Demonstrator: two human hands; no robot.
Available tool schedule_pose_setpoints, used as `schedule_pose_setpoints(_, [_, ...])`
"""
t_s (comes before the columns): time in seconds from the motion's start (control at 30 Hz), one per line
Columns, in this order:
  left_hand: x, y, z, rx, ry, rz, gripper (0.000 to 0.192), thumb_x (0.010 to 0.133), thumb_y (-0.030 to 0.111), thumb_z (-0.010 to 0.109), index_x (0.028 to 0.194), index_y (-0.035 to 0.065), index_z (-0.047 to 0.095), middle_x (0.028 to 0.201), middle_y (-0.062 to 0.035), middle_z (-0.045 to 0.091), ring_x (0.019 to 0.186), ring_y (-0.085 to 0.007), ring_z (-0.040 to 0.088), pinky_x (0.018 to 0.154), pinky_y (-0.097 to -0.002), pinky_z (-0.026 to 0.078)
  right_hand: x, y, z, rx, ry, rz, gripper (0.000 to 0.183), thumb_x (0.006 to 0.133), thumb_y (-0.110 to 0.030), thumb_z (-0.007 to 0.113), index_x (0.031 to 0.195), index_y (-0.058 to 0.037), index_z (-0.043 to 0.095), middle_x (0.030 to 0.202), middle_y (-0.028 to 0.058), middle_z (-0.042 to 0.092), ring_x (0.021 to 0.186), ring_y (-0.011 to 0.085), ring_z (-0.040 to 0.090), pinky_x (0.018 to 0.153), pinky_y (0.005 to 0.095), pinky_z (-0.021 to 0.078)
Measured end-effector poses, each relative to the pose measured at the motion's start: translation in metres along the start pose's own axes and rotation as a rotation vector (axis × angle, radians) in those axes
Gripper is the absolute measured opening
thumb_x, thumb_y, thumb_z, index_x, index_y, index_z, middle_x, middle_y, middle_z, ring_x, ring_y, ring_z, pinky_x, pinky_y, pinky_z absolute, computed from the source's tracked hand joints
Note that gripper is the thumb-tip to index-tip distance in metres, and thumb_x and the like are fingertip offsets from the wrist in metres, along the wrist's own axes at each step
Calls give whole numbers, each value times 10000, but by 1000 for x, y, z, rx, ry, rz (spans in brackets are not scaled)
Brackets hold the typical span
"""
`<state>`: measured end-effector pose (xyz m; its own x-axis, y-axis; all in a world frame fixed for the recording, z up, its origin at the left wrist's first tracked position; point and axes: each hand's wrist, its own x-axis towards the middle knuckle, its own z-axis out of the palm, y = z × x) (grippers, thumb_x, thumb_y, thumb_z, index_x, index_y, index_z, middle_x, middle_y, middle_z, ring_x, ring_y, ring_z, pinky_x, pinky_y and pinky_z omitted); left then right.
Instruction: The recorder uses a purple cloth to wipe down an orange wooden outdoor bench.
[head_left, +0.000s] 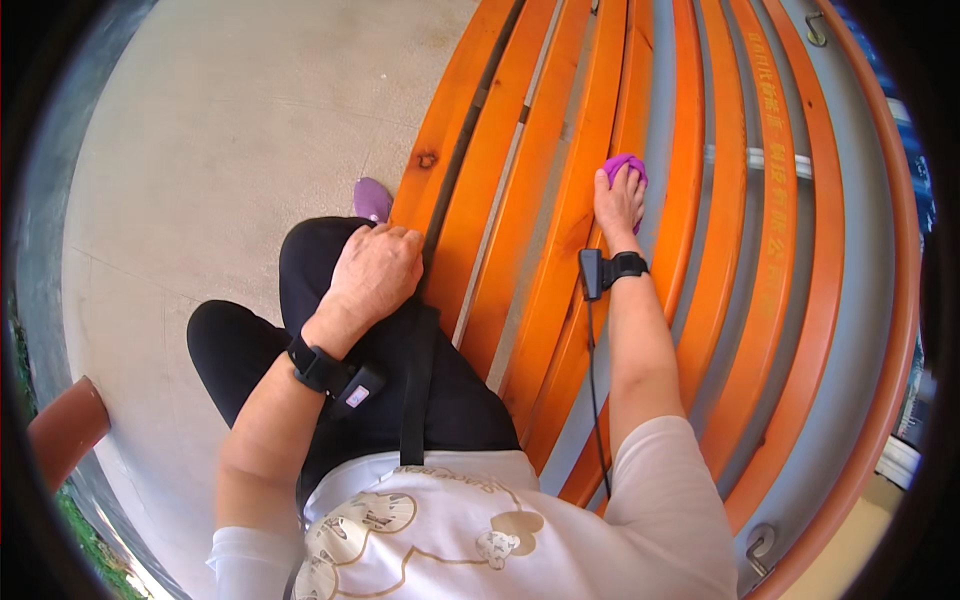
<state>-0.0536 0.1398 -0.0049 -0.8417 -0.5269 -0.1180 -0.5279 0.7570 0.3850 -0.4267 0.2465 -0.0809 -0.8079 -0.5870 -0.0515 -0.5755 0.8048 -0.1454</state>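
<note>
A purple cloth (624, 160) lies bunched beneath my right hand (620, 199), whose fingers press it onto the orange wooden bench (540, 270), where the seat meets the backrest. My right arm stretches forward along the bench. Curled into a loose fist, my left hand (379, 270) rests over my black-trousered thigh near the front edge of the seat. Its fingertips are hidden, and nothing shows in it. Each wrist carries a black strap with a small device; a cable runs back from the right device (592, 274).
Curved backrest slats (776, 172), one bearing faded writing, rise at the right inside a brown rounded frame (904, 247). Metal hooks (816, 30) sit near its ends. Pale concrete floor (210, 150) spreads left, with a purple shoe (372, 199) by the bench and a brown post (71, 431).
</note>
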Motion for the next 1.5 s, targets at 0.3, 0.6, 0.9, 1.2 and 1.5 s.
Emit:
schedule_pose_setpoints(0.3, [4, 1, -4, -62, 21, -37, 169, 834, 151, 564, 933, 40, 644, 860, -91, 650, 875, -247, 620, 794, -376, 466, 136, 42, 9, 577, 166, -141, 401, 846, -193, 474, 1205, -98, 624, 1362, 119, 512, 1273, 298, 438, 1077, 363, 331])
schedule_pose_setpoints(0.6, [-5, -9, 7, -60, 41, -41, 129, 829, 177, 574, 821, 55, 614, 821, -105, 655, 876, -260, 642, 786, -384, 472, -109, -49, 14, 442, 185, -596, 183, 648, -23, 556, 757, -118, 668, 897, 48, 625, 931, 270, 555, 820, 383, 427])
schedule_pose_setpoints(0.9, [-15, -14, 10, -64, 48, -89, 214, 830, 153, 547, 972, 37, 657, 901, -101, 671, 924, -255, 628, 833, -381, 464, -135, -57, -53, 1118, -546, -172, 243, 725, 64, 478, 834, -21, 677, 908, 25, 646, 801, 113, 597, 700, 246, 497])
schedule_pose_setpoints(1.2, [-6, -11, 13, -133, 194, -87, 202, 864, 179, 524, 935, 48, 660, 840, -127, 677, 881, -275, 638, 816, -397, 471, 61, -106, 22, 567, 7, -544, 379, 871, -221, 546, 1214, -78, 621, 1207, 105, 605, 1079, 250, 551, 930, 378, 426])
schedule_pose_setpoints(1.5, [-32, -29, 17, -141, 250, -178, 150, 855, 171, 531, 829, 50, 616, 801, -124, 653, 859, -282, 629, 781, -399, 471, -169, -95, 26, 421, -81, -1027, 387, 677, -43, 600, 1038, -140, 699, 1128, 36, 593, 1077, 266, 499, 922, 415, 372])
